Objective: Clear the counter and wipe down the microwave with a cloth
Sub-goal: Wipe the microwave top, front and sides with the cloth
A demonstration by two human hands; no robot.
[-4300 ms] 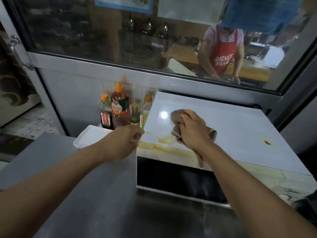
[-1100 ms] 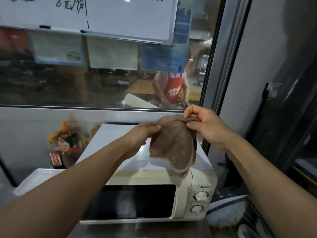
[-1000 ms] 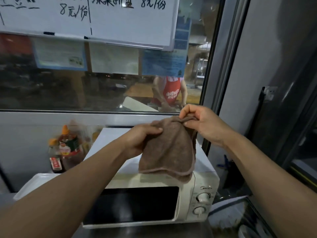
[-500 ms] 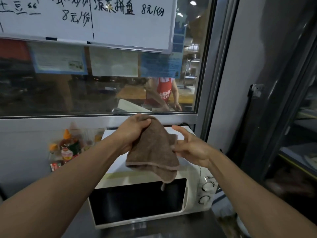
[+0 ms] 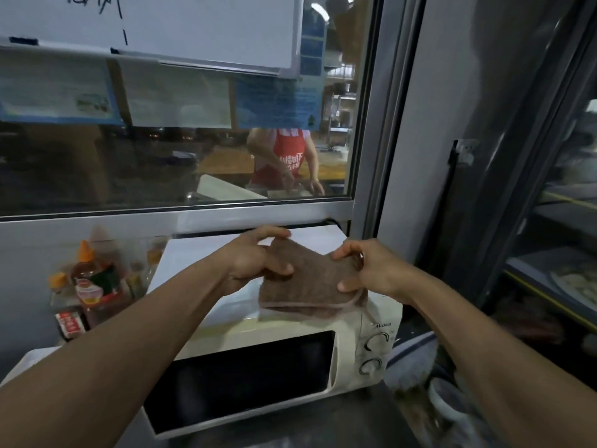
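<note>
A folded brown cloth (image 5: pixel 310 282) is held above the top of a cream microwave (image 5: pixel 374 337) that stands on the steel counter. My left hand (image 5: pixel 255 260) pinches the cloth's left side between thumb and fingers. My right hand (image 5: pixel 365 270) grips its right edge the same way. The microwave has a dark glass door and two dials on its right panel. Its white top shows to the left of my left hand.
Sauce bottles (image 5: pixel 93 286) stand left of the microwave, with a white tray (image 5: pixel 32 360) in front of them. A window with a whiteboard is behind; a person in a red apron (image 5: pixel 287 156) works beyond it. A dark glass-door cabinet (image 5: pixel 555 221) is at the right.
The cloth was wiping the microwave top, then was lifted and spread between both hands. Since half a second ago my right hand has taken hold of its right edge and the cloth is folded flatter.
</note>
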